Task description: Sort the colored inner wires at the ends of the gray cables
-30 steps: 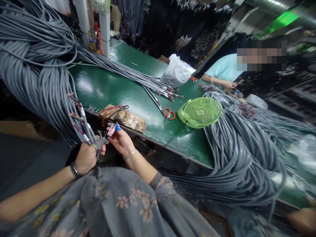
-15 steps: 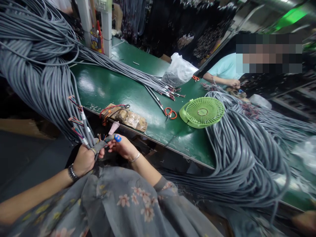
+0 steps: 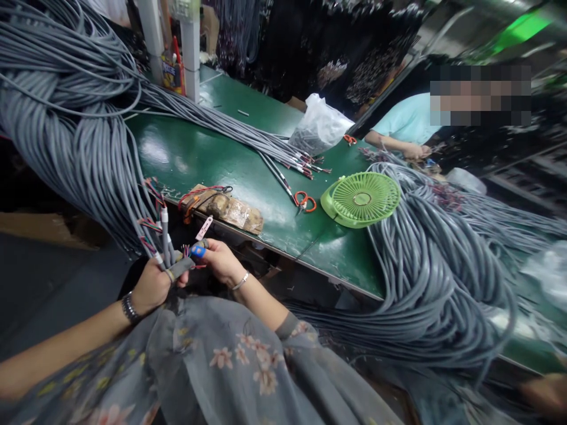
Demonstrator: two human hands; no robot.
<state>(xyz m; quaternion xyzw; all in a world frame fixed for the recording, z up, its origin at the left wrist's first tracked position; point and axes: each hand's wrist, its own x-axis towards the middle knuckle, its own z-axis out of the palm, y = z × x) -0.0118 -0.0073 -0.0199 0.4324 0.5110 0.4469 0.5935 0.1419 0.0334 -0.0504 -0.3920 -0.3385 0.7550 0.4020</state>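
Note:
My left hand (image 3: 153, 284) is closed around several grey cables (image 3: 165, 236), which stand up out of the fist with stripped ends. Coloured wires (image 3: 153, 224) splay from those ends, and a grey wrapping covers the left thumb. Close beside it, my right hand (image 3: 222, 261) is pinched, with blue tape (image 3: 198, 251) on the thumb and a grey wrap on a finger. A small fan of thin wires (image 3: 186, 251) shows between the hands. From behind the right fingers a pale pink strip (image 3: 204, 228) with dark marks sticks up. What the right fingertips grip is hidden.
A taped board (image 3: 234, 213) lies at the green table's (image 3: 204, 159) near edge. Beyond are red-handled scissors (image 3: 305, 202), a green fan (image 3: 365, 199), a plastic bag (image 3: 319, 127) and cable bundles (image 3: 443, 277). A co-worker's hand (image 3: 415, 151) works at the far right.
My right hand has shifted slightly, its blue-taped thumb now lower and further left. The cable ends in my left hand have swung right and spread apart. The pink strip has turned more upright.

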